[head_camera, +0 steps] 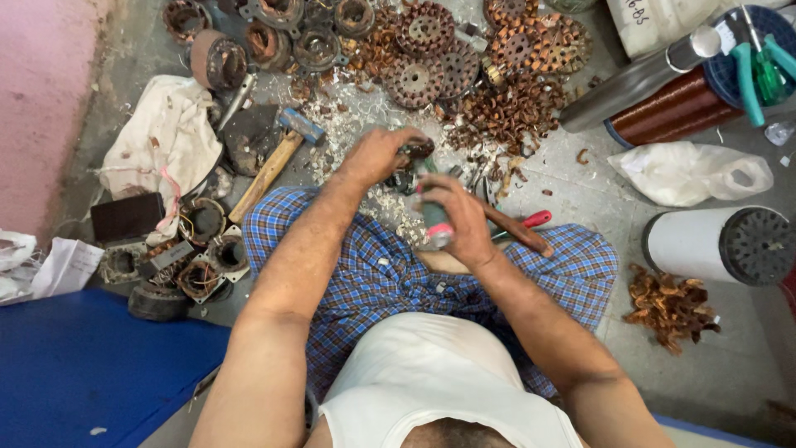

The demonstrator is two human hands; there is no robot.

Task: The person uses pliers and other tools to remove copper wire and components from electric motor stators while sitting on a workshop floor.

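I sit on the floor with legs crossed under a blue checked cloth (pixel 373 274). My left hand (pixel 377 153) is closed over a small dark round motor part (pixel 417 151) held above the floor. My right hand (pixel 458 217) grips the grey-green handle of a tool (pixel 435 224) with a red band, its tip pointing up into that part. Both hands meet just in front of my knees. A red-handled tool (pixel 531 221) and a wooden handle (pixel 518 230) lie by my right wrist.
Several rusty round stators (pixel 423 50) and copper wire scraps (pixel 506 112) lie ahead. A hammer (pixel 274 162) lies left, beside a white cloth (pixel 162 141). To the right are a copper wire spool (pixel 672 108), a white bag (pixel 692 170), a white cylinder (pixel 717 245), and copper scraps (pixel 667 307).
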